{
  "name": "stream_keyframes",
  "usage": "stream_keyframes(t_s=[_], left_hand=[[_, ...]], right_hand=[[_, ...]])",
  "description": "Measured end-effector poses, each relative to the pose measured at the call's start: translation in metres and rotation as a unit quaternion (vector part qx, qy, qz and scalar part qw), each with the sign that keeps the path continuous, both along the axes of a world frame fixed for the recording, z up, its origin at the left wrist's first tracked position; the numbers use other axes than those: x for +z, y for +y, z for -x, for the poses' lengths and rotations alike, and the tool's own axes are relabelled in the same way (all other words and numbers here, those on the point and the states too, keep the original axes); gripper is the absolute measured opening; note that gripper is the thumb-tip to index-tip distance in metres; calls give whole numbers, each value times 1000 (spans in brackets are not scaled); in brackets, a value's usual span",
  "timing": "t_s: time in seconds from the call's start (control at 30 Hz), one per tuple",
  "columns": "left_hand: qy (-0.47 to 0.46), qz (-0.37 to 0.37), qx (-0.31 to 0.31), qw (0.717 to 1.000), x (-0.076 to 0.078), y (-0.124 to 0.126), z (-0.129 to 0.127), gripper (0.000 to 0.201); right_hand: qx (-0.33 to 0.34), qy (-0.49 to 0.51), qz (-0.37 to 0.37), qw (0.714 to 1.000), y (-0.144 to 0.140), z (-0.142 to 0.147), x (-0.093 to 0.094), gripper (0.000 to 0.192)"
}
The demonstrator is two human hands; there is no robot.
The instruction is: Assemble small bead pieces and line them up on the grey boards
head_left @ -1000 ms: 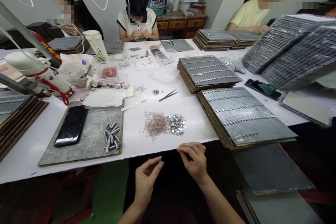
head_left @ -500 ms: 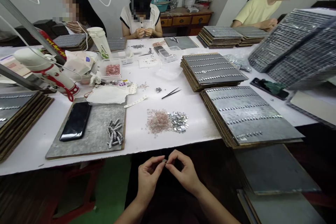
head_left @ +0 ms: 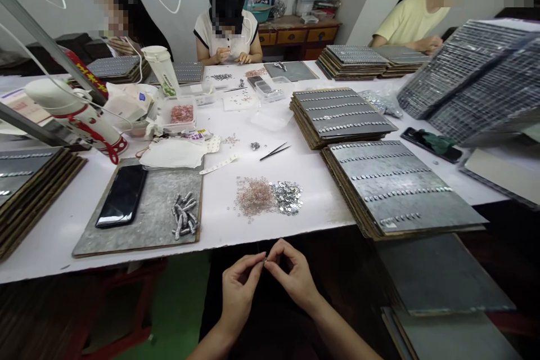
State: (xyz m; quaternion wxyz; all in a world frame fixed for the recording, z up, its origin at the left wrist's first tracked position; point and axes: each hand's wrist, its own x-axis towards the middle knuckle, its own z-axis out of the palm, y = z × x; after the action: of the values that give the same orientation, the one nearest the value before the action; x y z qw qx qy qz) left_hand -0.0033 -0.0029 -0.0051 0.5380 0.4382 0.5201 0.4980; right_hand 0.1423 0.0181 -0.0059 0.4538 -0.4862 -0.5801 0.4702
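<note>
Below the near edge of the white table (head_left: 307, 171), my left hand (head_left: 237, 292) and my right hand (head_left: 295, 278) meet fingertip to fingertip. Both pinch one tiny silver piece (head_left: 265, 260) between thumb and forefinger. Straight ahead on the table lies a loose pile of pink beads (head_left: 253, 196) beside a pile of silver sequins (head_left: 287, 197). Black tweezers (head_left: 274, 151) rest further back, untouched.
A grey board (head_left: 139, 225) at the left carries a black phone (head_left: 122, 196) and several silver bead rods (head_left: 184, 215). Stacked boards (head_left: 396, 191) with rows of silver pieces fill the right side. A lamp (head_left: 71, 112) stands at left. Three other people sit at the far and right sides.
A second ago my hands were apart, the left holding the tiny piece; they came together and now both pinch it. The view shifted slightly.
</note>
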Motion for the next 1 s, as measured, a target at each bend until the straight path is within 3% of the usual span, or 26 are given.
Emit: stream_keyframes(t_s=[0.5, 0.67, 0.8, 0.9, 0.97, 1.0], left_hand=[[60, -60, -4, 996, 2, -1, 0, 16], [81, -52, -3, 995, -4, -4, -1, 17], [113, -52, -4, 992, -8, -6, -1, 26], [181, -132, -7, 975, -9, -3, 5, 27], [235, -222, 18, 946, -8, 4, 13, 24], [258, -262, 39, 929, -7, 9, 17, 23]], right_hand=[[-26, -20, -13, 999, 0, 0, -5, 13], [-42, -71, -42, 996, 0, -3, -9, 10], [-31, -136, -87, 986, -3, -6, 0, 6], [-9, -189, -151, 970, 0, -22, 15, 8], [-61, -243, -201, 947, 7, -49, 26, 10], [-121, -282, -218, 926, 11, -68, 32, 12]])
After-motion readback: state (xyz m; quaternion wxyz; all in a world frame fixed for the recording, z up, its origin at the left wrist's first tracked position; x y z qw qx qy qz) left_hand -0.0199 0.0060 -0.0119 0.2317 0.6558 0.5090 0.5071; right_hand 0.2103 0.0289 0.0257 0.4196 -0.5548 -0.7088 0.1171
